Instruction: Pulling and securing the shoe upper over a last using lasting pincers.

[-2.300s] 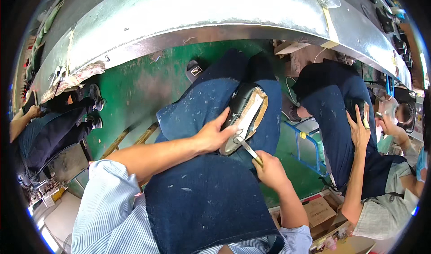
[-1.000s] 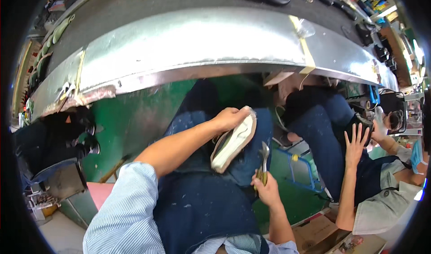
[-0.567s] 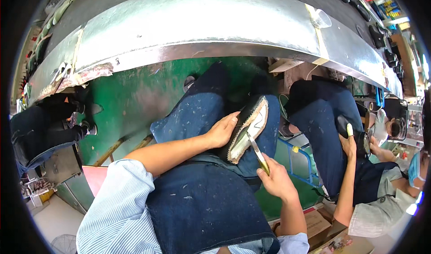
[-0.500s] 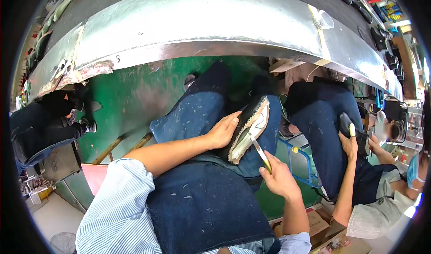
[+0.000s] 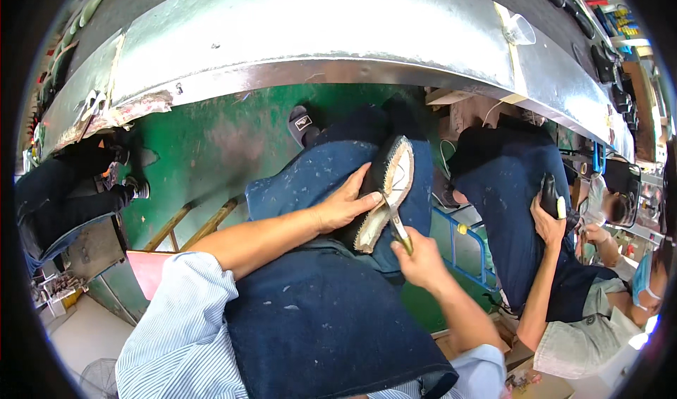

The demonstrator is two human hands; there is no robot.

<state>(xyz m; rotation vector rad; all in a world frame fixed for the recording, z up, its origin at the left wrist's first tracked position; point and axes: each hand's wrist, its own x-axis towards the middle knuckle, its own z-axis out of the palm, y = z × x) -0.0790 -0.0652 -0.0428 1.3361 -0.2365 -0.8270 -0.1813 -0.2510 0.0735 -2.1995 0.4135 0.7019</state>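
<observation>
Black shoe (image 5: 399, 180) lies underside up on the person's lap, slanted, its farther end leaning right; the pale underside is ringed by a jagged, light-coloured edge. Left hand (image 5: 345, 203) holds the shoe from its left side: thumb reaching over to the edge about midway along, fingers against the dark upper. Right hand (image 5: 422, 256), right of the shoe and nearer the body, is closed round the handles of metal pincers (image 5: 399, 231). Pincers point at the shoe, head over its middle, just beside the left thumb; cannot tell whether the jaws bite on the edge. Beneath the shoe: blue trousers (image 5: 303, 177) with pale specks. Nearer the body than the shoe: dark blue apron (image 5: 317, 307), also specked. Left of the shoe: 2 wooden bars (image 5: 209, 224) and a pink panel (image 5: 149, 268). Beyond the shoe, to its left: 1 dark slipper (image 5: 300, 125) with a light patch, on green floor (image 5: 211, 141). Farther beyond the shoe: workbench (image 5: 317, 28) with a shiny metal edge; on it, to the shoe's right, a clear plastic cup (image 5: 522, 30) near a yellowish strip (image 5: 509, 57). Right of the shoe: blue metal frame (image 5: 481, 251), then a co-worker's hand (image 5: 546, 222) holding another dark shoe (image 5: 549, 196), with a pale cover on 1 digit.
</observation>
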